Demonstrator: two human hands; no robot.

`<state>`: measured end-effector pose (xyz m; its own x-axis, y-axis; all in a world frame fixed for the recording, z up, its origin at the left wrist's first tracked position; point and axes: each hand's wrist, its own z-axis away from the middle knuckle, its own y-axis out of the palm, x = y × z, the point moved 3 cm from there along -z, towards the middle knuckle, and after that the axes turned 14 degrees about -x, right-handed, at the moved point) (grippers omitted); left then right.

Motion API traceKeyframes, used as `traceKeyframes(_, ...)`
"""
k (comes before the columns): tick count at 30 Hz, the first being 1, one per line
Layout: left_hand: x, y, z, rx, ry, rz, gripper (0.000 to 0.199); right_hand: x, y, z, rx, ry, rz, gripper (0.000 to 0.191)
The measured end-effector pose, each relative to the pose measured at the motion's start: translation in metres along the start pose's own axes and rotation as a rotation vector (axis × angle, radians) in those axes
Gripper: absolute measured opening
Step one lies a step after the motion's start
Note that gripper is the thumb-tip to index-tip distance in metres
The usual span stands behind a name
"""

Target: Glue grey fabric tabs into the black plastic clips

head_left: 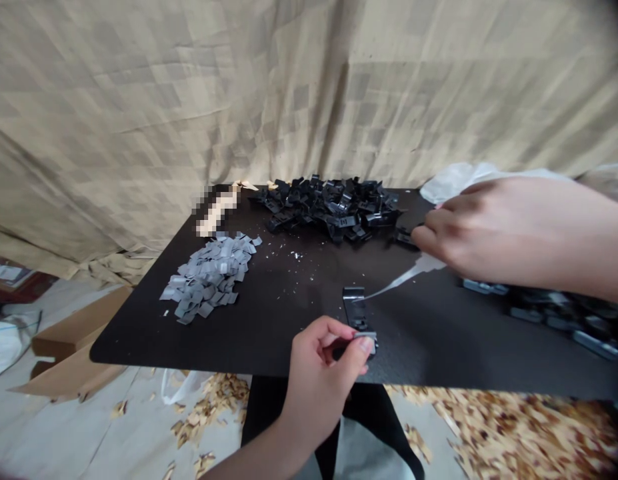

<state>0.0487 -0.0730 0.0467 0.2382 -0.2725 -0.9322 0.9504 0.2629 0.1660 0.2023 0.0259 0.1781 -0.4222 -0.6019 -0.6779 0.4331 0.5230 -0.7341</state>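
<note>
My left hand comes in at the table's near edge and pinches a small grey tag between thumb and fingers, against a black plastic part. A longer black plastic clip lies just beyond it on the black table. My right hand hangs curled at the right, fingertips at a small black part near a heap of black plastic parts. A thin pale tapering strip runs from under my right hand towards the clip. Further left lies a pile of grey tags.
Black parts with grey edges lie in a row at the table's right. A white bag sits at the far right corner. A beige cloth hangs behind. Cardboard and wood shavings lie on the floor below.
</note>
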Motion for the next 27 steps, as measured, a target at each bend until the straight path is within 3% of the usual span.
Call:
traceKeyframes(7,0.0,-0.001,0.001,-0.001,0.004,0.008,0.016,-0.003,-0.001,0.001,0.088,0.022,0.058,0.009)
traceKeyframes(10,-0.001,0.0,0.001,0.001,-0.003,0.004,0.016,-0.008,0.0,0.0,0.099,0.116,-0.004,0.012)
traceKeyframes(17,0.0,0.001,0.001,0.001,-0.016,0.003,0.015,-0.013,-0.002,-0.001,-0.095,0.503,-0.579,0.032)
traceKeyframes(22,0.001,0.001,-0.001,-0.003,-0.005,0.011,0.016,-0.017,-0.003,0.001,-0.114,0.542,-0.543,0.024)
traceKeyframes(27,0.006,-0.001,-0.006,0.004,0.018,0.016,0.015,-0.015,0.027,0.015,-0.274,0.763,-0.539,0.021)
